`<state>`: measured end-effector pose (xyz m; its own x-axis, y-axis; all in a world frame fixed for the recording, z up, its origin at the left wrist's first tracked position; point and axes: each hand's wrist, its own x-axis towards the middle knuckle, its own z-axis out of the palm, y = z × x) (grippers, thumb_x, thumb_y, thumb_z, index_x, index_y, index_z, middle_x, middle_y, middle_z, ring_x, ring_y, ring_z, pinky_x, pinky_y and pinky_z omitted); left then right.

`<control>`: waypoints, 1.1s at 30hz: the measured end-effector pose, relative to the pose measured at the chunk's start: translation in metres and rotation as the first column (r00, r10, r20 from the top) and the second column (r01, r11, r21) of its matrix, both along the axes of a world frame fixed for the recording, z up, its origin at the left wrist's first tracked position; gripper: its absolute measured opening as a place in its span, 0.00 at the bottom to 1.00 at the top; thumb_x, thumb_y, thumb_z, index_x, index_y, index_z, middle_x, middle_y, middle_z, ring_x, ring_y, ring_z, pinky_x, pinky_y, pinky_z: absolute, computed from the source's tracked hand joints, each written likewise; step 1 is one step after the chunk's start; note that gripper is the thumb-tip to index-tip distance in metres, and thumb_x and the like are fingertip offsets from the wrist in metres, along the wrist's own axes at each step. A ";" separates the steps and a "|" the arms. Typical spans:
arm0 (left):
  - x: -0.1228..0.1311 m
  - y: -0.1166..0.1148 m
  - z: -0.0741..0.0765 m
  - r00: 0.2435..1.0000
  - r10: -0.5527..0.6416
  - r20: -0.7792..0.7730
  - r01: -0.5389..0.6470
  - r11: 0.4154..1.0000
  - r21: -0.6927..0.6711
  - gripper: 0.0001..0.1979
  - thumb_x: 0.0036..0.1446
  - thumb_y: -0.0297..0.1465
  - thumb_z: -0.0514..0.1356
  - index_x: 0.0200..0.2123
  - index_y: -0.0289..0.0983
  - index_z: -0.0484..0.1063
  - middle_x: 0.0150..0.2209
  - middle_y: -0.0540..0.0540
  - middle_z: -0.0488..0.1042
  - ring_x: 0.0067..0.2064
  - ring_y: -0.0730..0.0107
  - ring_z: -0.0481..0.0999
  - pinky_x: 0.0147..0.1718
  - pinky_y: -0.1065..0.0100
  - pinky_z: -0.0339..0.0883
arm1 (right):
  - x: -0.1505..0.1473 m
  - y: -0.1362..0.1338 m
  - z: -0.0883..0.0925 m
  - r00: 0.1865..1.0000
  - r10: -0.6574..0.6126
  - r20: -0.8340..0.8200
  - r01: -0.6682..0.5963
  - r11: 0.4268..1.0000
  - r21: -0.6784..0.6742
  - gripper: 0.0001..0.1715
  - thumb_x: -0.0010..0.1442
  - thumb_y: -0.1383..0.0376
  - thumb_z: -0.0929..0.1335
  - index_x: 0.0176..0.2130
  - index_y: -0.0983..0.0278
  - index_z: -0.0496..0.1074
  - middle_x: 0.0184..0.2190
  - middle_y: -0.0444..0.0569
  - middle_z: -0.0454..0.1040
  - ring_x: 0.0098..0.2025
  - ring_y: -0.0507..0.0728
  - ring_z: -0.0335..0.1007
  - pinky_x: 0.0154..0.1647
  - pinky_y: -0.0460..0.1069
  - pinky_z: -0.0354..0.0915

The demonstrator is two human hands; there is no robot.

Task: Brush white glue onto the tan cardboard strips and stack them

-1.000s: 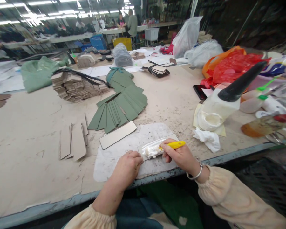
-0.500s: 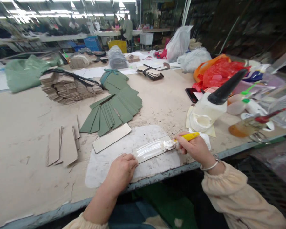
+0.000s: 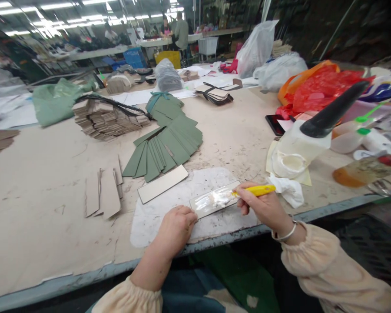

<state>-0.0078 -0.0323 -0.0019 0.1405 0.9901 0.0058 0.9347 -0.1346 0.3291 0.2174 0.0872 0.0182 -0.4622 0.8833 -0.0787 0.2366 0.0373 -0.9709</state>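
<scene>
While left hand (image 3: pixel 177 226) pins strip (image 3: pixel 211 203), right hand (image 3: pixel 263 208) grips yellow brush (image 3: pixel 256 190), seemingly gluey

The yellow-handled brush (image 3: pixel 256 190) is brought back leftward by the right hand (image 3: pixel 263 208). A second ago its bristles are at the left end of the card strip (image 3: pixel 203 208), just beside the left hand (image 3: pixel 177 226). Half a second ago they are carried to the strip's right end. Now they are set on its right half. The white glue (image 3: pixel 220 199), first a lump, is spread thin along the strip.
</scene>
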 end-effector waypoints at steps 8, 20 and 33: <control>0.000 -0.001 0.000 0.999 -0.040 -0.022 0.040 0.999 0.036 0.10 0.59 0.26 0.54 0.32 0.37 0.76 0.29 0.46 0.74 0.36 0.67 0.72 0.41 0.65 0.66 | -0.031 -0.016 -0.014 0.976 0.216 0.021 -0.215 0.976 -0.019 0.17 0.59 0.52 0.63 0.36 0.64 0.68 0.21 0.42 0.71 0.20 0.49 0.68 0.23 0.44 0.65; 0.001 0.000 -0.001 1.000 -0.012 0.001 0.012 1.000 0.004 0.11 0.59 0.26 0.54 0.30 0.38 0.76 0.32 0.46 0.75 0.38 0.66 0.72 0.41 0.65 0.67 | 0.006 0.016 -0.004 0.978 0.031 0.204 -0.060 0.989 0.137 0.16 0.58 0.54 0.64 0.31 0.64 0.69 0.18 0.41 0.70 0.16 0.49 0.65 0.17 0.44 0.62; 0.002 0.001 0.001 0.999 -0.019 -0.038 0.020 1.000 0.001 0.12 0.59 0.25 0.53 0.31 0.38 0.76 0.33 0.46 0.75 0.38 0.66 0.73 0.43 0.63 0.67 | 0.046 0.038 0.008 0.920 -0.244 0.306 0.120 0.920 0.373 0.17 0.59 0.55 0.62 0.31 0.64 0.70 0.18 0.43 0.69 0.16 0.50 0.64 0.18 0.44 0.61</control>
